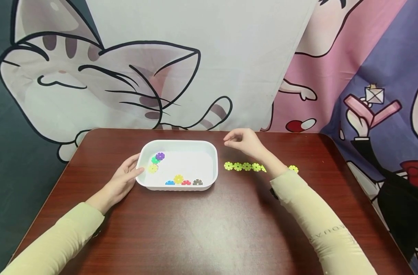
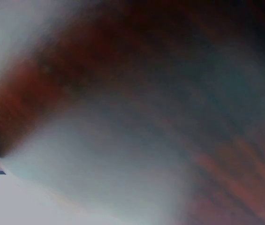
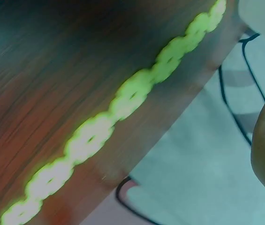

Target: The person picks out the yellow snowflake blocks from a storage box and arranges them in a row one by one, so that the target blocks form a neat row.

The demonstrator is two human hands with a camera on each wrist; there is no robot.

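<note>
In the head view, a white tray (image 1: 179, 143) stands left of centre on the table. My left hand (image 1: 124, 175) grips its left end, the thumb over the rim and the fingers around the outer side. Inside the tray lie several small flower-shaped plastic discs, among them a purple disc (image 1: 160, 156), a yellow disc (image 1: 178, 179) and a grey disc (image 1: 197, 182). Right of the tray, a row of yellow-green flower discs (image 1: 247, 166) stretches sideways, partly hidden by my right forearm. My right hand (image 1: 244, 143) hovers beyond the row, fingers bent loosely, nothing visible between fingertips and thumb.
The brown wooden table (image 1: 195, 229) ends at a far edge right behind the tray and the right hand. Behind it hangs a cloth (image 1: 209, 76) printed with cartoon figures. The left wrist view is mostly blurred.
</note>
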